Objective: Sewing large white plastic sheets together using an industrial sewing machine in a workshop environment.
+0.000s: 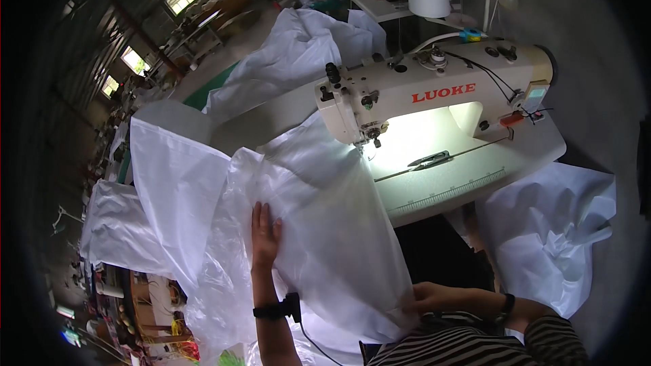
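I'm at the sewing machine (407, 91), and my big white sheet (332, 217) hangs from its bright front end down to my lap. The sheet's top edge is right by where the needle goes. My left hand (265, 236) lies flat on it, fingers side by side, thumb stuck out a bit, not grabbing. My right hand (434, 296) has the sheet's side edge pinched near my tummy, though the sheet hides some fingertips.

I think I'm in the middle of the job. The sheet is up at the needle and looks spread out pretty well, so getting it there seems done. I can't see any stitches, so I can't tell how much is sewn. I'd guess most of this long side is left, and then the thread needs cutting. The little thread snips (431, 160) just lie on the machine bed (451, 193). More white cloth sits in a heap (298, 44) behind the machine, and I can't tell if it's finished.
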Demonstrator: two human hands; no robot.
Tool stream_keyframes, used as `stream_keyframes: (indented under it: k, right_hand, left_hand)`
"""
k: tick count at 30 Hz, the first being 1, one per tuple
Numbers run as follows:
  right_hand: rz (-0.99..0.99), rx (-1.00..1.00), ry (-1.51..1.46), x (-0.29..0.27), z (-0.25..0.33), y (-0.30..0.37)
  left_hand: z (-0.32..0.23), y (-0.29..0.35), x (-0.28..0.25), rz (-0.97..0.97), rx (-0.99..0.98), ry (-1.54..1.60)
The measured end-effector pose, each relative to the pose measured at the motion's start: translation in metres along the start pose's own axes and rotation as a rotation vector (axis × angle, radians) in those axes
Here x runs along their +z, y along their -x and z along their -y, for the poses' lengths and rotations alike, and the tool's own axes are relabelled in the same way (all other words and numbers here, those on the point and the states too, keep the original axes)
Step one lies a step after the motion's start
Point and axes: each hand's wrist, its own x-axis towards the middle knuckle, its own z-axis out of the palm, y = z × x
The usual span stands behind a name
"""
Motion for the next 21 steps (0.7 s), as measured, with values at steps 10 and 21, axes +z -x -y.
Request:
stream_keyframes:
  k: [10,21]
  right_hand:
    - [-0.233,-0.098,-0.067,-0.03,-0.043,0.016]
    - [-0.448,-0.322,0.05,-0.022,-0.024,0.001]
  left_hand:
    - [-0.137,0.032,-0.046,-0.09,0.034,0.384]
    - [-0.237,0.147,-0.005,0.061,0.041,0.09]
